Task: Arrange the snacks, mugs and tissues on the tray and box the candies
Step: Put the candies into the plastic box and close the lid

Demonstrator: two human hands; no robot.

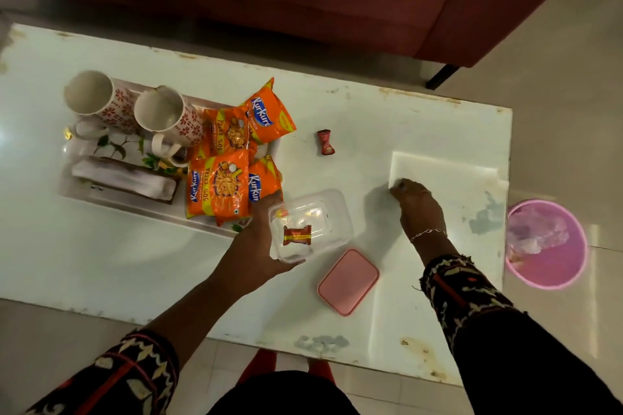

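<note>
Nearest on the white table (118, 263) lies the pink lid (348, 281), flat and free, just right of the left hand (259, 246). That hand holds the clear plastic box (312, 224), fingers clamped around its near-left corner; whether the box is lifted or resting cannot be told. Inside it lies one wrapped candy (297, 235), with another small piece near the far-left corner. To the right, the right hand (416, 204) reaches to the near-left corner of a white tissue (445, 175) lying flat; its fingers seem drawn together on that corner, though a firm pinch cannot be confirmed. Farther off, a loose red candy (325, 142) sits alone between the tissue and the tray (141, 209). The tray on the left already carries four orange Kurkure packets (217, 180), folded tissues (124, 182) and two floral mugs (168, 116). Beyond the table's right edge stands a pink bin (547, 242).

To do this step well, the person should probably pinch the tissue's corner cleanly, lift it without crumpling, keep the box level, then gather the loose candy before pressing the lid on.
</note>
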